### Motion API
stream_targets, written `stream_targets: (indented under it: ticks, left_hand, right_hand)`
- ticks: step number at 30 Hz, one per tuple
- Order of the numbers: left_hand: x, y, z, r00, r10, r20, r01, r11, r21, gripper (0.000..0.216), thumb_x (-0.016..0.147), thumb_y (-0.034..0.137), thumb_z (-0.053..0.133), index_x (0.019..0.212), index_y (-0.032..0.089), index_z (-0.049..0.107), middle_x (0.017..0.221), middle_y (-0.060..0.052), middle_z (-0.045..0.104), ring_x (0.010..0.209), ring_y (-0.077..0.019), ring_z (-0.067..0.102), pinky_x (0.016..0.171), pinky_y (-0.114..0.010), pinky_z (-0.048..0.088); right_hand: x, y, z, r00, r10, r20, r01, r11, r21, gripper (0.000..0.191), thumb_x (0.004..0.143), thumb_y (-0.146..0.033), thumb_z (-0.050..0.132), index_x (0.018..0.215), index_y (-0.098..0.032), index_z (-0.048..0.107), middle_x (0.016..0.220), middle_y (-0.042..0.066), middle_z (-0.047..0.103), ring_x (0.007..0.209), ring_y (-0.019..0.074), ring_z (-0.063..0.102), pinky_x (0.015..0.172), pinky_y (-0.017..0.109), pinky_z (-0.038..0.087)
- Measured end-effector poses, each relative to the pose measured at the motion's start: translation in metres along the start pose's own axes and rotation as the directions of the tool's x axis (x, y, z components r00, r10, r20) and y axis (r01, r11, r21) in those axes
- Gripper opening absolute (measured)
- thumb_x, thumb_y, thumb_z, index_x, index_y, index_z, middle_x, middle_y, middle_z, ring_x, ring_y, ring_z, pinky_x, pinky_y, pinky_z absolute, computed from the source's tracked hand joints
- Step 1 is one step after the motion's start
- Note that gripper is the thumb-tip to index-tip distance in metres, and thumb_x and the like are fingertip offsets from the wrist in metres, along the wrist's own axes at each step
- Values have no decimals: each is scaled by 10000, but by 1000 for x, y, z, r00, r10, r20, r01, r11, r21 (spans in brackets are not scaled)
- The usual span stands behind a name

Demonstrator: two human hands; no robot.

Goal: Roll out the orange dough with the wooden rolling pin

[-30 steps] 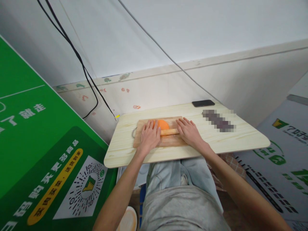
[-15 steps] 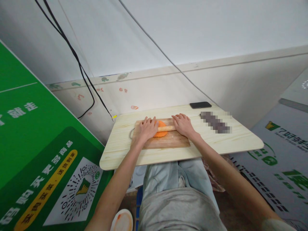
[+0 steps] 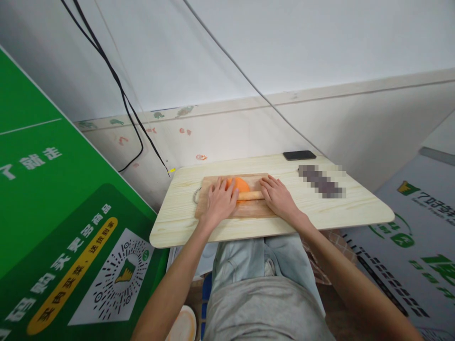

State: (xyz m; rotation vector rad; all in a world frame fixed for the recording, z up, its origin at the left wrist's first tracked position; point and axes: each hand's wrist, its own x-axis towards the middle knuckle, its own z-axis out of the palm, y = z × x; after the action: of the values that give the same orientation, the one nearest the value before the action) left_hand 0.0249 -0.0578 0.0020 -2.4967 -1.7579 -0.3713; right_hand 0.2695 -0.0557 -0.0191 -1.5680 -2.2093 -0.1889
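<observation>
On a wooden cutting board [image 3: 250,212] lies a flat round of orange dough [image 3: 239,184]. A light wooden rolling pin [image 3: 251,195] crosses the dough near its closer edge. My left hand [image 3: 221,201] holds down the pin's left end, its fingers reaching forward over the dough and hiding the dough's left part. At the other end, my right hand [image 3: 279,195] is on the pin, its fingers close together and pointing forward. Both palms cover the ends of the pin.
The board rests on a pale wood-look table [image 3: 177,215] against the wall. A black phone [image 3: 299,155] and a blurred-out dark object [image 3: 322,181] are on its right side. Below the table, at left, is a stained white round dish or lid [image 3: 183,324]. Green panel [image 3: 71,227] stands left.
Both hands have drawn the rolling pin a little toward me, from across the dough to near its closer edge. The view has shifted slightly.
</observation>
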Motion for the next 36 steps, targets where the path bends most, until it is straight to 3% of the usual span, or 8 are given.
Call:
stream_targets:
  ticks: [17,21,26,32,36]
  left_hand:
    - [-32,4,6,998,26,-59,-32,995,-95,602,1153,441,292,1702,258,458,1776,-93,433,1694,-325,301,1376,-585,251]
    - [-22,4,4,999,8,-42,-11,998,-69,617,1157,438,268,1701,216,457,1769,-123,440,1687,-338,311,1363,-596,271]
    - [-3,0,2,1000,-24,-8,23,998,-65,605,1157,458,254,1679,263,489,1733,-110,501,1675,-350,329,1333,-626,312]
    - [27,-9,4,997,-67,41,72,990,-118,631,1151,504,265,1669,222,489,1652,-161,586,1590,-377,459,1272,-643,378]
    - [41,-15,8,977,-210,-40,194,950,-245,594,1150,505,314,1617,212,535,1524,-154,701,1451,-339,613,1242,-555,429]
  right_hand:
    - [-31,-13,-8,1000,0,8,0,999,39,588,1139,-304,256,1525,-106,653,1582,178,647,1587,326,472,1305,572,362]
    - [-19,-10,-7,999,12,32,-12,1000,23,580,1138,-297,254,1512,-114,659,1585,168,647,1578,340,471,1285,585,373]
    - [-3,-5,-2,999,47,-4,-47,999,-13,518,1143,-299,311,1486,-183,682,1545,145,681,1517,346,516,1237,568,394]
    - [22,-6,-3,992,117,-49,-120,990,-70,456,1173,-348,348,1199,-208,781,1306,157,774,1320,337,609,1124,503,416]
    - [27,-9,-8,998,38,-43,-38,999,-12,485,1179,-418,369,1038,-222,789,1130,124,800,1142,284,655,998,422,437]
